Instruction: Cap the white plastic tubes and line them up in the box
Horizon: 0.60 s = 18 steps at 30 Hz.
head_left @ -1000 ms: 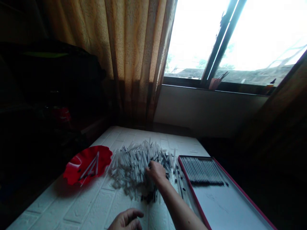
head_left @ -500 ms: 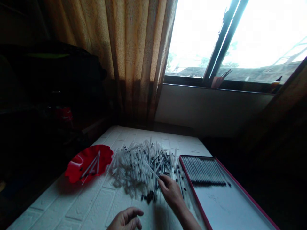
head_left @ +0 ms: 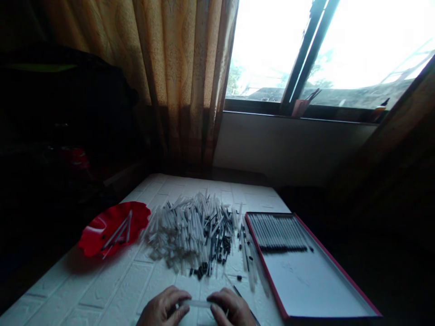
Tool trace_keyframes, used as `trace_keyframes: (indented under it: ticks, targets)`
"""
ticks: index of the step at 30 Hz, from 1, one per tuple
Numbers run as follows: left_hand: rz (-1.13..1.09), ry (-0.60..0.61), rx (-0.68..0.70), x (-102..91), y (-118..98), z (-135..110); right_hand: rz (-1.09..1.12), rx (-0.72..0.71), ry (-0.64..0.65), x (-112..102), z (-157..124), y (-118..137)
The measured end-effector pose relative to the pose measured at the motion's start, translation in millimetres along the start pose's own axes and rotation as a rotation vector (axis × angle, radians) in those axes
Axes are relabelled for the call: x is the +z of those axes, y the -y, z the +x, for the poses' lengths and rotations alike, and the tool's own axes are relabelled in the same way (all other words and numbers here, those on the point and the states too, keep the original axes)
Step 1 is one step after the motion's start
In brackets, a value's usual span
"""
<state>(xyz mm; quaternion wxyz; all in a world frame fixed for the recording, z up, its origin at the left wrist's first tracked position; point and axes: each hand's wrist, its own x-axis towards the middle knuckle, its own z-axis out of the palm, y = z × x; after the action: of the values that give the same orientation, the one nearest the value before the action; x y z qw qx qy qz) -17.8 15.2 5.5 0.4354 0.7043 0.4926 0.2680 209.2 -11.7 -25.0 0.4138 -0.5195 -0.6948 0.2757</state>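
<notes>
My left hand (head_left: 165, 305) and my right hand (head_left: 234, 308) are close together at the near edge of the table. Between them they hold a translucent white pen barrel (head_left: 199, 304) level, each hand pinching one end. Just beyond lies a big heap of similar pen barrels (head_left: 190, 222), with thin dark refills among its right part. Small black caps (head_left: 203, 270) are clustered at the heap's near side. A dark, thin stick (head_left: 239, 292) lies beside my right hand, partly hidden by it.
A shallow red-edged box (head_left: 326, 290) at right holds a row of pens (head_left: 278, 231) with black ends. On the left, a wavy-rimmed red bowl (head_left: 91, 242) contains a few pen parts. Loose pieces lie between heap and box. The white brick-patterned table (head_left: 108, 294) stands below a window.
My right hand has drawn back from the heap with a pen barrel to meet my left hand, which has now closed on its other end. The view has shifted slightly.
</notes>
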Motion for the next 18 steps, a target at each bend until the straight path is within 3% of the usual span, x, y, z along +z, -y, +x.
trace_keyframes:
  ticks: [4,10,14,18]
  targets:
    - [-0.002,-0.088,0.007,-6.4,5.6,0.5,-0.074,0.008,-0.01,-16.7,24.8,5.6]
    - [-0.075,-0.222,-0.012,-0.7,25.0,-0.4,-0.679,-0.297,0.009,-21.7,53.4,-1.6]
    - [-0.051,-0.291,0.032,2.8,26.0,-2.8,-0.675,-0.452,-0.069,-17.1,55.5,-2.7]
    - [0.018,-0.329,0.164,0.8,26.8,-2.9,-0.501,-0.552,-0.207,-28.3,48.5,7.9]
